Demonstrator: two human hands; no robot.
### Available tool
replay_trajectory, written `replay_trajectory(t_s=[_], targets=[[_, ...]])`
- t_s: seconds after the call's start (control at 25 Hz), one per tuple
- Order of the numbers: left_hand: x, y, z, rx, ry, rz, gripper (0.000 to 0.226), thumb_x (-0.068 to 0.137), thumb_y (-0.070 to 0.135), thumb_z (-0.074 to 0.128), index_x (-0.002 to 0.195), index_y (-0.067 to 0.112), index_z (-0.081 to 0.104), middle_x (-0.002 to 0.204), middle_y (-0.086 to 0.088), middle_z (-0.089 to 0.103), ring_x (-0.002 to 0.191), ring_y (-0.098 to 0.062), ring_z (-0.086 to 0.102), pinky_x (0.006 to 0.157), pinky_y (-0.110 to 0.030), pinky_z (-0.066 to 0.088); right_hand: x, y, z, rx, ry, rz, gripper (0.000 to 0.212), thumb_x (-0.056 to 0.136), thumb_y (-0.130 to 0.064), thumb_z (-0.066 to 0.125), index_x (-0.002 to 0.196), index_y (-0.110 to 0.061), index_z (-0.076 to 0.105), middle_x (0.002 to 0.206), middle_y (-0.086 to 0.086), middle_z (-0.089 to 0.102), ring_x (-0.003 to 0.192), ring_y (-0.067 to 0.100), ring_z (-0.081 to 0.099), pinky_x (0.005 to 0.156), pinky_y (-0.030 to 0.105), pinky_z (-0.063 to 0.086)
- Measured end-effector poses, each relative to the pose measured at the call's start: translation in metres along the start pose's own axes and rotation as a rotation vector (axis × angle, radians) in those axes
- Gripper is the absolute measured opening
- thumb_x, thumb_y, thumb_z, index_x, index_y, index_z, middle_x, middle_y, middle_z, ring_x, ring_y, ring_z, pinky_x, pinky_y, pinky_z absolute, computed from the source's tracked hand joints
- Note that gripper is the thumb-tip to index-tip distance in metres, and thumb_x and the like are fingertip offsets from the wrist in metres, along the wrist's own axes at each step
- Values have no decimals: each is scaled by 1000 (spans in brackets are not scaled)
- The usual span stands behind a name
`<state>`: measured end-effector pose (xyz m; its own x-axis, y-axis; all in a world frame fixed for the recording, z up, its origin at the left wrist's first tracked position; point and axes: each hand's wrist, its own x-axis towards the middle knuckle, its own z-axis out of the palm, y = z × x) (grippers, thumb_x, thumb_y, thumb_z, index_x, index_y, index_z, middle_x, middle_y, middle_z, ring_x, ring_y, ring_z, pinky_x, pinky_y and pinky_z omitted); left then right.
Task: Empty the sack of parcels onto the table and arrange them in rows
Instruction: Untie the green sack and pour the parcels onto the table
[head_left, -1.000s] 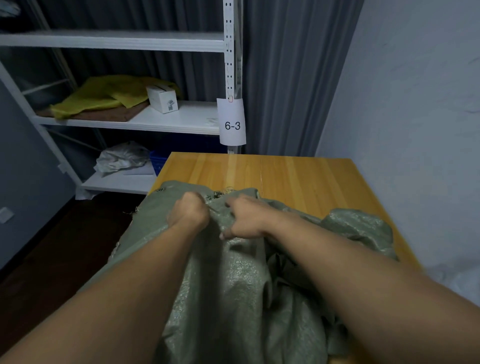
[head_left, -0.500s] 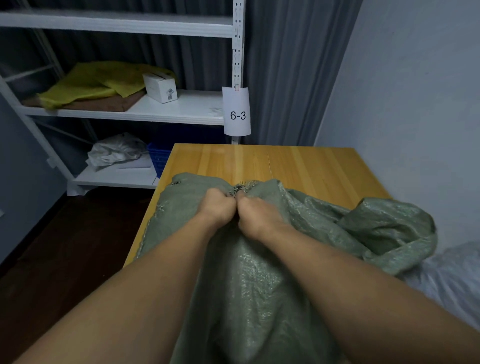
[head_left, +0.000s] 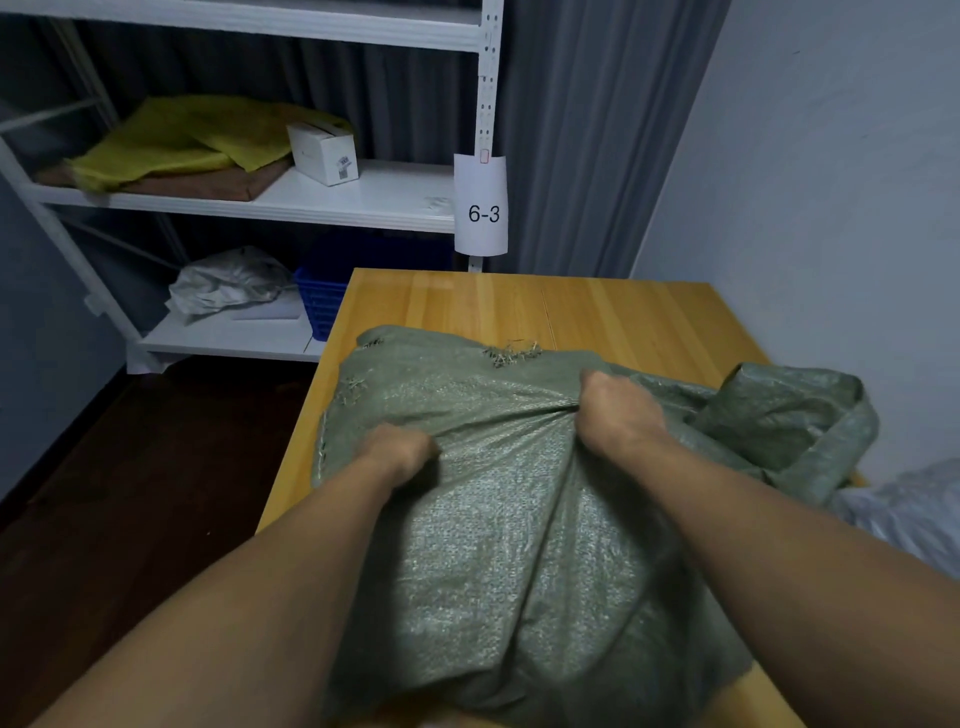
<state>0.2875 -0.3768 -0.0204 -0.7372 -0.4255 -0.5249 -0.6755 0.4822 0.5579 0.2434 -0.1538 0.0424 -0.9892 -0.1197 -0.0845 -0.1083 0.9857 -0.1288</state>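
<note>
Fingers of both hands are curled tight into bunched green weave: the left hand grips at 10 o'clock on the sack, the right hand at 1 o'clock. The sack lies bulging on the near half of the wooden table — contents hidden — with a loose fold trailing toward 3 o'clock. Off the table at 10 o'clock, a blue basket sits on a low shelf.

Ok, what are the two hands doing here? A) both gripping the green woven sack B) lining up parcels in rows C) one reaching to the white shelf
A: the left hand and right hand each clutch bunched fabric of the green woven plastic sack on the wooden table.
</note>
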Motion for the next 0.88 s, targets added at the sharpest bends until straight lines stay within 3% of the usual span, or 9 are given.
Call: replay_trajectory(t_s=[0.08,0.16,0.24,0.32,0.4,0.52,0.72,0.8,0.88], targets=[[-3,-1,10,4,-99,50,38,95,47,60,99,9,61,113,-13,63,101,-28,60,86,-36,46,-2,2,2,5,4,37,17,97,5,47,100,-12,50,76,1,52,61,10,45,45,21,27],[0,-5,17,0,-116,56,53,94,50,62,119,3,60,128,-17,61,113,-32,59,95,-38,45,-6,4,3,12,-10,59,16,97,4,48,101,-11,51,77,1,51,63,12,48,46,21,27],[2,-10,21,15,-104,67,63,91,46,68,130,-2,56,136,-19,57,119,-35,56,100,-40,44,-11,7,4,18,-25,76,16,97,4,48,100,-11,52,89,4,60,84,21,63,55,21,37],[6,-15,29,24,-82,74,50,88,35,75,116,-3,61,115,-18,65,102,-32,63,92,-40,52,-18,7,4,21,-25,91,17,96,5,47,100,-10,52,114,14,65,105,29,65,69,29,42],[4,-14,37,9,-46,90,29,85,22,78,97,-2,65,95,-16,70,87,-29,69,85,-42,58,-21,8,5,15,-17,93,19,97,7,44,101,-10,51,117,16,63,111,32,64,73,32,42],[-7,-10,46,71,60,133,20,94,20,65,82,3,63,90,-15,70,87,-31,69,83,-42,58,-24,10,7,22,6,66,21,97,9,42,103,-9,51,97,9,62,108,33,65,71,33,41],[-15,10,28,-113,137,139,18,98,15,55,85,3,60,93,-15,64,92,-33,62,86,-41,54,-27,18,0,67,-50,27,19,101,-12,54,120,-10,55,139,20,50,105,29,61,75,30,42],[-14,24,11,-219,114,165,12,91,8,55,90,1,64,93,-16,66,88,-33,63,83,-42,57,-27,8,-8,156,-79,-123,33,91,-22,68,123,-19,56,131,10,53,110,25,61,86,30,51],[-23,44,-3,-281,71,209,7,82,1,58,85,0,65,83,-18,65,72,-29,62,61,-34,53,-37,-18,-24,376,-319,-335,34,85,-26,78,112,-20,60,106,3,62,92,20,65,73,34,58]])
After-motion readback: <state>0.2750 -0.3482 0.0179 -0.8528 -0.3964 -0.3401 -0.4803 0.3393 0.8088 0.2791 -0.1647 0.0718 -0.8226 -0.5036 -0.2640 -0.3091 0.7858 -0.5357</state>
